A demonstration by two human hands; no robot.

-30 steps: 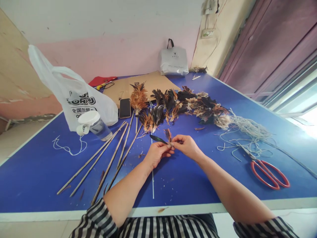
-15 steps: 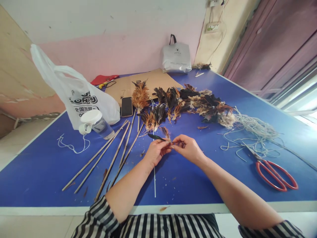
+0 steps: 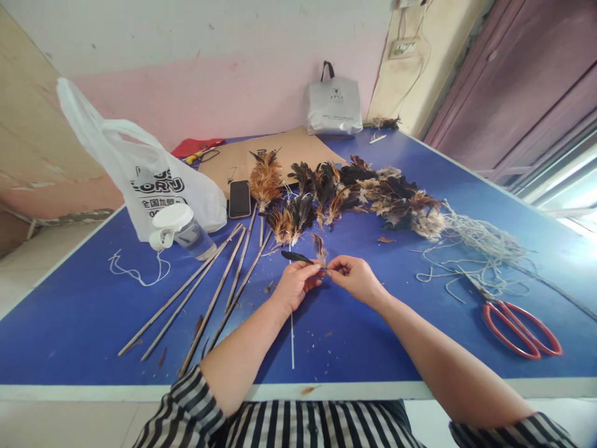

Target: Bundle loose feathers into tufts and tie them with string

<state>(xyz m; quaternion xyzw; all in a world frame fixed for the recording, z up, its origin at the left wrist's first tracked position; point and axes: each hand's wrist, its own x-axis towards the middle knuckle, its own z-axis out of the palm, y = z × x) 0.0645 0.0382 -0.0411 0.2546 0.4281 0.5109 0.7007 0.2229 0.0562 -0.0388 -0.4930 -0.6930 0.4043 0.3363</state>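
Note:
Near the middle of the blue table, my left hand (image 3: 298, 283) pinches a dark feather (image 3: 297, 256) that points out to the left. A brown fluffy feather (image 3: 319, 246) stands up between my two hands. My right hand (image 3: 353, 277) is closed at the quill end, its thumb and forefinger meeting my left fingertips. Just beyond my hands lie bunches of black and brown feathers (image 3: 298, 214), with a ginger feather bunch (image 3: 265, 177) behind them. Fingers hide the point where the quills are held.
Thin sticks (image 3: 214, 298) lie to the left, beside a lidded plastic jug (image 3: 181, 227), a white plastic bag (image 3: 140, 168) and a phone (image 3: 239, 199). To the right are tangled string (image 3: 489, 249) and red-handled scissors (image 3: 522, 330). A silver bag (image 3: 333, 109) stands at the back near cardboard (image 3: 289, 146).
My right hand has shifted slightly to the right. The dark feather has turned a little, and the brown feather stands more upright. Both hands keep their pinch.

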